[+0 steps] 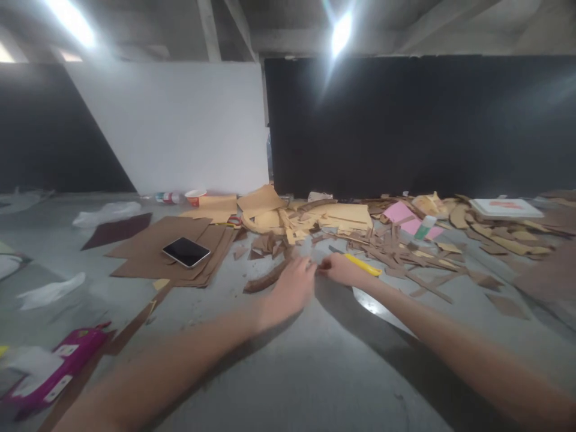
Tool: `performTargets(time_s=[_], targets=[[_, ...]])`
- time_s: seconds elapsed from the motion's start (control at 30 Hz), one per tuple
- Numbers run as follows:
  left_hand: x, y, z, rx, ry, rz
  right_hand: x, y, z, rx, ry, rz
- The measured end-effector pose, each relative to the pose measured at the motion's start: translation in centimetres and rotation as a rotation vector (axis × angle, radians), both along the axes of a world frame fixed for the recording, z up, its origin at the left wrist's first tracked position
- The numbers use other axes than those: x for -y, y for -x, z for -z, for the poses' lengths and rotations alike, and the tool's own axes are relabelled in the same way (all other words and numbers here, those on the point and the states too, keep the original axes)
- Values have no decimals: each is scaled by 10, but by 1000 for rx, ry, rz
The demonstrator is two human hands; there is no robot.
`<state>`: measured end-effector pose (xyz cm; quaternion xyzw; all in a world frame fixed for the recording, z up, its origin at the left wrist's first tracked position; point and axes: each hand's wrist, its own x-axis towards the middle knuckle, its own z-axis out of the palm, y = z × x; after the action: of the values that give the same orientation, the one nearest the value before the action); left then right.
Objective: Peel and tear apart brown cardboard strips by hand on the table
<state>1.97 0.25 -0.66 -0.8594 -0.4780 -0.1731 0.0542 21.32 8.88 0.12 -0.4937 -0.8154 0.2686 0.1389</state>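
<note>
My left hand [293,281] is closed at the middle of the table, right beside a curved brown cardboard strip [266,279]. Its fingertips almost meet those of my right hand [341,270], which is closed in a pinch. Whatever lies between the fingers is too small and blurred to make out. A yellow tool [362,264], perhaps a cutter, shows just behind my right hand; I cannot tell whether the hand touches it. Brown cardboard scraps [382,245] are scattered beyond the hands.
On the left, a phone [186,252] lies on stacked brown sheets [144,252]. A magenta case [60,372] sits at the near left. Yellow sheets [346,214], pink paper [402,217], a green-and-white box [425,227] and a white box [506,208] lie further back.
</note>
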Motion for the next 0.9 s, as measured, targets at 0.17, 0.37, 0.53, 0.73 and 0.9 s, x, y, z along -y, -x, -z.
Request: performTargets(time_s=[0.17,0.37,0.53,0.73,0.9], targets=[[25,-8,6,-99,-47,73,-1,4,0,33,-19,14],[16,6,-3,-33,16,147,9,0,1,12,-106,2],[13,14,2,-20,65,184,17,-12,17,-68,-303,-106],[13,16,8,4,58,188,14,-20,31,-134,-396,-217],[14,18,2,50,117,187,14,-20,32,-171,-379,-220]])
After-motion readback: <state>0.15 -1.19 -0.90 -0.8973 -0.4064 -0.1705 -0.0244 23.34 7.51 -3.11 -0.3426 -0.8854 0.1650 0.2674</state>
